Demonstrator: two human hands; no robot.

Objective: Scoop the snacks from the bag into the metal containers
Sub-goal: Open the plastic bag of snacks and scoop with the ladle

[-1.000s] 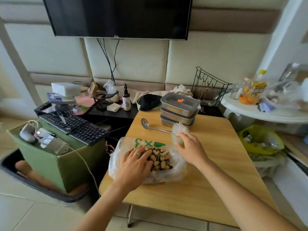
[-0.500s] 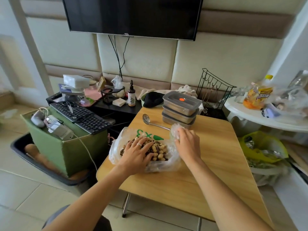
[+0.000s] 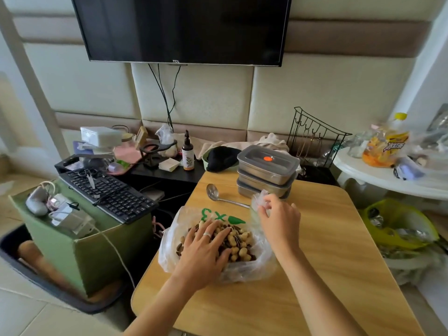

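1. Your bag (image 3: 169, 241) sits open, near-left on the table (image 3: 327, 238).
2. The containers (image 3: 266, 170) are stacked at the far edge.
3. Your left hand (image 3: 206, 251) lies flat, fingers straight, on the snacks (image 3: 242, 241). Your right hand (image 3: 278, 221) pinches the bag rim.
4. The ladle (image 3: 228, 201) lies crosswise between bag and containers, bowl pointing left.

The bench (image 3: 327, 251) was pale honey wood with a faint grain. The bag (image 3: 242, 271) was clear plastic with green print, and the snacks (image 3: 240, 241) in it were tan mixed with dark brown. The metal containers (image 3: 264, 177) were dull silver, the top one under a smoky grey lid (image 3: 281, 162) with an orange dot. The ladle (image 3: 212, 191) was shiny silver. A silver ring (image 3: 206, 235) banded the left hand (image 3: 206, 255). The keyboard (image 3: 109, 192) was black, the box (image 3: 101, 258) under it olive green, the television (image 3: 184, 27) black, and the wall panels (image 3: 315, 98) cream between brown bands.
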